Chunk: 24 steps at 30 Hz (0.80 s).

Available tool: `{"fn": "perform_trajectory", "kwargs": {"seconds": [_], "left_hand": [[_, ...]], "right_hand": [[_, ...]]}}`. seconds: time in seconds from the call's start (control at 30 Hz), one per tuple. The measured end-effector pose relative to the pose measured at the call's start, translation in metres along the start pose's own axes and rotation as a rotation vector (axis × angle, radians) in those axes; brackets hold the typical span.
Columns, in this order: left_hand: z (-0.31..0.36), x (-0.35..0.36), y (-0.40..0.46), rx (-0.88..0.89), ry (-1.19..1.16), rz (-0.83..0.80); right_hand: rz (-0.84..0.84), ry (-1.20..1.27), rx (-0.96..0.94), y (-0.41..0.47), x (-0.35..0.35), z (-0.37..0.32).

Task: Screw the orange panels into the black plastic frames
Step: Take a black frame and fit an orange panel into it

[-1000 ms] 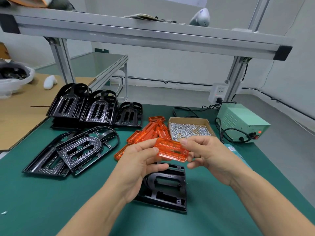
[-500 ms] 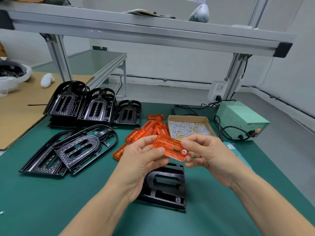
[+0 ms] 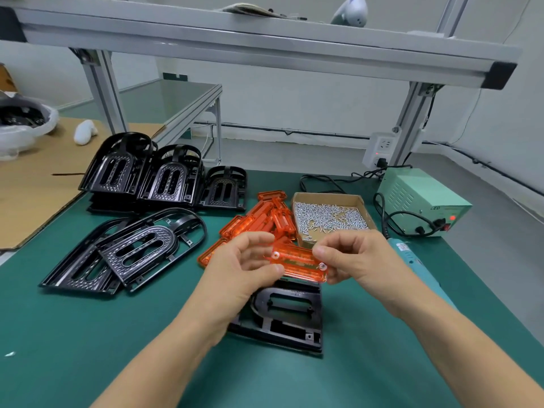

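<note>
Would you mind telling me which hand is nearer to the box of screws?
Right. The right hand sits just in front of the box of screws; the left hand is farther off, toward its front-left.

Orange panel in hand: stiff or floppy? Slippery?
The orange panel is probably stiff: it spans flat between the left hand and right hand, gripped only at its ends, with no sag. It may be slippery, since it looks glossy. It seems light: fingertips alone hold it.

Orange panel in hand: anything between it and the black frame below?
Nothing visible. The orange panel is held above the table by the left hand and right hand, over the far edge of the black frame. The frame's central opening shows bare, except where the left hand covers its left edge.
</note>
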<state>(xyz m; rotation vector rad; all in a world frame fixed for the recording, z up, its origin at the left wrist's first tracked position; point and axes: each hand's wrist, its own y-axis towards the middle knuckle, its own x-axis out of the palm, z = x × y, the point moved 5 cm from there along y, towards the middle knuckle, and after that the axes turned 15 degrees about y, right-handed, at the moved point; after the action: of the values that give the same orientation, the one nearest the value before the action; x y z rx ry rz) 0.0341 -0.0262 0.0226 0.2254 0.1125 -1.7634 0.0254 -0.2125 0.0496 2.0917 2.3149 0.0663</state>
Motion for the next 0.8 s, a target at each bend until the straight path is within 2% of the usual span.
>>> {"fn": "perform_trajectory", "kwargs": {"seconds": [0.07,0.1,0.3,0.4,0.63,0.8], "left_hand": [[0.001,-0.013,0.002,0.120,0.314,0.074],[0.000,-0.017,0.002,0.165,0.416,0.060],[-0.018,-0.005,-0.009,0.280,0.773,-0.216],[-0.024,0.001,-0.010,0.295,0.959,-0.270],[-0.022,0.003,-0.008,0.363,0.991,-0.266],[-0.024,0.005,-0.008,0.360,1.002,-0.252]], "right_hand": [[0.021,-0.053,0.013,0.001,-0.004,0.005],[0.022,-0.077,0.022,0.000,-0.005,0.009],[0.020,-0.309,0.031,-0.005,-0.003,0.030],[0.027,-0.428,0.025,-0.007,-0.001,0.038],[0.118,-0.680,0.015,-0.009,0.003,0.048],[0.136,-0.976,-0.052,-0.008,0.012,0.042]]}}
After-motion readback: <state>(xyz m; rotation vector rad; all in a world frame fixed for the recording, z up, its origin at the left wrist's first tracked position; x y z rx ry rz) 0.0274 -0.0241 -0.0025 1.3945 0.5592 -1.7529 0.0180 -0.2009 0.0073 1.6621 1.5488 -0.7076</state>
